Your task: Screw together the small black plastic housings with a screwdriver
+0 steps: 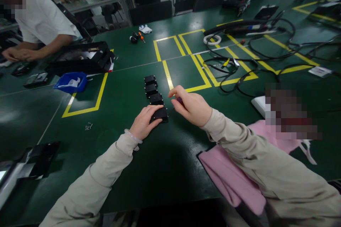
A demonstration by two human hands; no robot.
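Several small black blocks (151, 89) with small metal bits along their sides stand in a row at the middle of the green table. My left hand (146, 120) is closed around the nearest black block (160, 113), which rests on the table. Just right of it, my right hand (190, 106) grips a small screwdriver (180, 100) with a dark handle. Its thin shaft slants down-left toward the block's right side; I cannot tell whether the tip touches. The fingers hide part of the handle. Left of my left hand lies a small group of screws (88, 126).
A blue tray (69, 82) and a black bin (85, 56) stand to the left, near a person (45, 17). Black cables (239, 60) sprawl at right. Pink cloth (229, 173) lies under my right forearm. Black parts (42, 156) sit at lower left. Yellow tape (198, 88) marks the table.
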